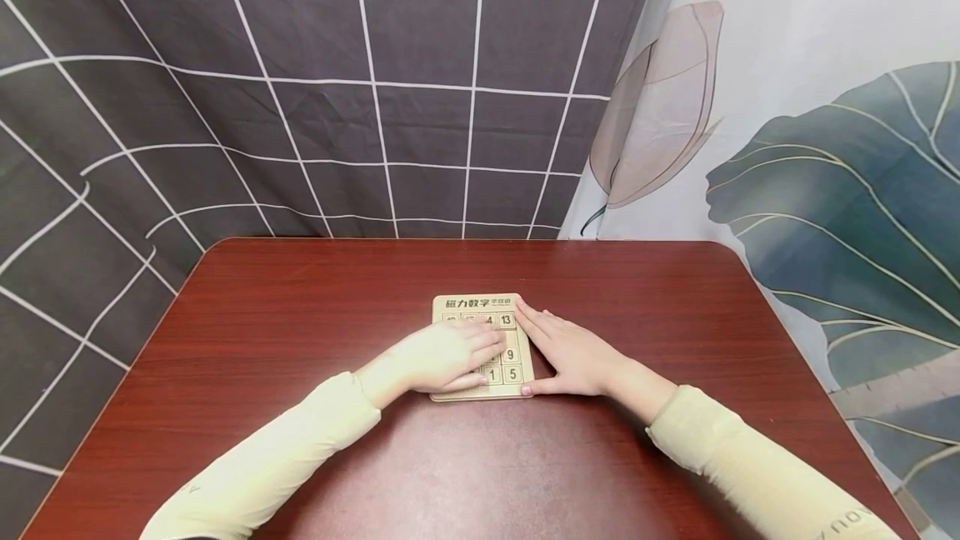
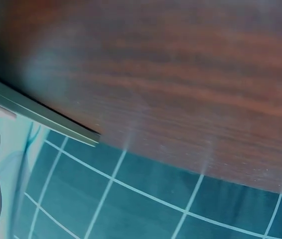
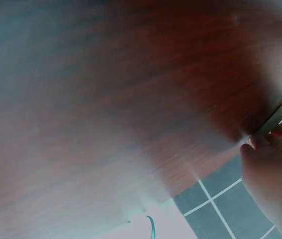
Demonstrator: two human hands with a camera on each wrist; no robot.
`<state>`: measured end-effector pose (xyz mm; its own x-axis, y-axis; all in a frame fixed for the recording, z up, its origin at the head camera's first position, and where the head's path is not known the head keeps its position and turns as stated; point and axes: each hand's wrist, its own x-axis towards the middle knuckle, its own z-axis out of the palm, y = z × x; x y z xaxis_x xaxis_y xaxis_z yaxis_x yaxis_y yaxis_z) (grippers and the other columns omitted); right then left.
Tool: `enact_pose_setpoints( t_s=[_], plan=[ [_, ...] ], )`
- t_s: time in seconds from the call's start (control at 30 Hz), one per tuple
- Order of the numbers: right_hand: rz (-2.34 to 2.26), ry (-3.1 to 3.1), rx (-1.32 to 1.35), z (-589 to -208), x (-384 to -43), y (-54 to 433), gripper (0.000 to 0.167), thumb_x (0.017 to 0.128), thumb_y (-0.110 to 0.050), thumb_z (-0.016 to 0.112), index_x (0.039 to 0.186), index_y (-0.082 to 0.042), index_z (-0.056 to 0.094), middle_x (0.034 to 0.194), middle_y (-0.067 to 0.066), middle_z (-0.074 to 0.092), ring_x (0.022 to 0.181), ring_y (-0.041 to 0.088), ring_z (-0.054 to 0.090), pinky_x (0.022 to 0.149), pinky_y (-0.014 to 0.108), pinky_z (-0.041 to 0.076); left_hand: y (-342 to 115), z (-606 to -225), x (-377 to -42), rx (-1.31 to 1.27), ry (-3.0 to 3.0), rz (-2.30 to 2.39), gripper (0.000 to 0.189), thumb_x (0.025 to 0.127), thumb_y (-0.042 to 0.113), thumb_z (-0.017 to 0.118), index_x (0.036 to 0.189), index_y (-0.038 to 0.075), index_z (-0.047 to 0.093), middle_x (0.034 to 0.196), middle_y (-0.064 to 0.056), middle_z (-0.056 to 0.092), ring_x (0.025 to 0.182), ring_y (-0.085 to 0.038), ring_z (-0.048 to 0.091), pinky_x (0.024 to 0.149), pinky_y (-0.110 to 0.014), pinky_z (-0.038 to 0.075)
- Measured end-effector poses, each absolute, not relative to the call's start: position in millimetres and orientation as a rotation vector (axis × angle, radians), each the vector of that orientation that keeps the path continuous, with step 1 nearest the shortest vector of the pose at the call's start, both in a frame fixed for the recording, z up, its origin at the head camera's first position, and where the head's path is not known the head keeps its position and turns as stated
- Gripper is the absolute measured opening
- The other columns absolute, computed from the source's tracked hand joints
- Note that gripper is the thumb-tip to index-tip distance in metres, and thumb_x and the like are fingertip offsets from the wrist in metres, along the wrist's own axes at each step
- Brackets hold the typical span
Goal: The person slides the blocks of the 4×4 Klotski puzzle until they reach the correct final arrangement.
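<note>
A pale number sliding puzzle (image 1: 512,355) lies flat on the table, with dark Chinese lettering along its top. Tiles 13, 9, 1 and 5 show on it; between 13 and 9 is a slot with no number visible. My left hand (image 1: 450,355) lies across the left and middle tiles with its fingers extended, hiding many of them. Along the puzzle's right edge rests my right hand (image 1: 583,357), thumb at the lower corner and straight fingers near the upper one. Both wrist views catch the puzzle's thin side edge (image 2: 46,114) with part of a hand.
The reddish-brown wooden table (image 1: 300,290) has rounded far corners. Behind it hangs a dark curtain (image 1: 420,123) with white grid lines. A white curtain (image 1: 780,32) with large leaf prints hangs on the right.
</note>
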<state>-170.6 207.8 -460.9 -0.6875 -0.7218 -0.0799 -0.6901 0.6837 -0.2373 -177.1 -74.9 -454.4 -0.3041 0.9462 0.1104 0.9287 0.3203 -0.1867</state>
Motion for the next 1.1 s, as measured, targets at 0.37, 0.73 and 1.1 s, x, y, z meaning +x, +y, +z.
enact_pose_setpoints(
  t_s=[0.37, 0.73, 1.1],
  plan=[
    [-0.275, 2.728, -1.142, -462, -170, 208, 0.114, 0.091, -0.068, 0.07, 0.168, 0.0, 0.021, 0.18, 0.013, 0.011, 0.163, 0.03, 0.03, 0.133, 0.05, 0.031, -72, -458, -201, -1.611, -2.58, 0.089, 0.058, 0.109, 0.044, 0.051, 0.154, 0.008, 0.055, 0.158, -0.009, 0.058, 0.149, -0.025, 0.054, 0.128, -0.038, 0.04],
    [-0.278, 2.727, -1.14, -459, -169, 207, 0.113, 0.091, -0.067, 0.07, 0.168, 0.001, 0.022, 0.179, 0.014, 0.012, 0.162, 0.032, 0.031, 0.132, 0.052, 0.032, -70, -455, -193, -1.626, -2.562, 0.111, 0.057, 0.109, 0.045, 0.052, 0.151, 0.006, 0.058, 0.156, -0.01, 0.06, 0.148, -0.025, 0.055, 0.128, -0.038, 0.041],
    [-0.28, 2.737, -1.161, -461, -170, 208, 0.114, 0.091, -0.068, 0.07, 0.167, 0.002, 0.022, 0.179, 0.015, 0.013, 0.162, 0.032, 0.032, 0.132, 0.051, 0.033, -74, -459, -184, -1.647, -2.476, 0.128, 0.057, 0.108, 0.044, 0.054, 0.151, 0.007, 0.058, 0.155, -0.01, 0.06, 0.146, -0.024, 0.057, 0.126, -0.037, 0.043]
  ],
)
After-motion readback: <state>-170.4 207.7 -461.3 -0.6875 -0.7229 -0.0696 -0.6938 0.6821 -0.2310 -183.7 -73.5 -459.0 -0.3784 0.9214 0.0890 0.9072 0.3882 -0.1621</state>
